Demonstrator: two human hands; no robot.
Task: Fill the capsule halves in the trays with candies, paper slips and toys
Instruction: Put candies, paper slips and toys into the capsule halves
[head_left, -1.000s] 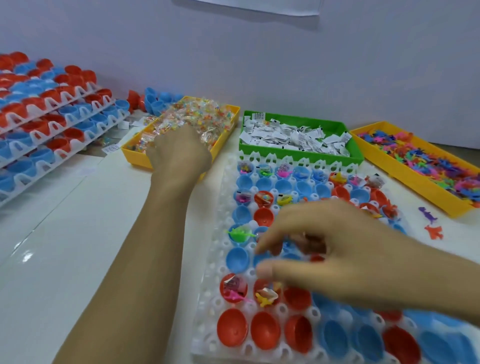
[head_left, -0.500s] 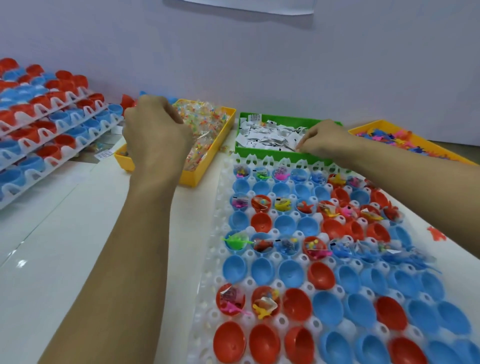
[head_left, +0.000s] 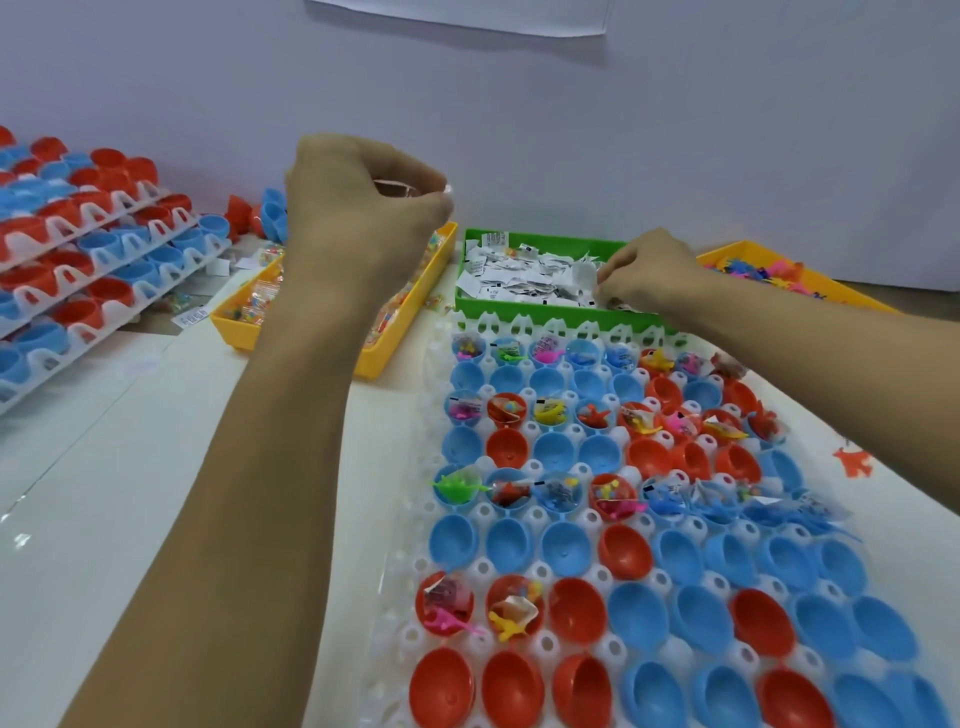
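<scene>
Packing workshop, stacked capsule trays (head_left: 78, 249), sorting bins (head_left: 545, 312)

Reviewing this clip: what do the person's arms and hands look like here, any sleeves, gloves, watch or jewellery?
Both forearms are bare right to the bottom and right edges of the head view; no sleeve shows. The left hand and right hand wear no gloves. No watch, bracelet or ring is visible on the wrists or on the fingers that show. No markings can be made out.

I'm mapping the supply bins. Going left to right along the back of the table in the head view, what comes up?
Stacked capsule trays → yellow candy bin → green bin of paper slips → yellow toy bin.
</scene>
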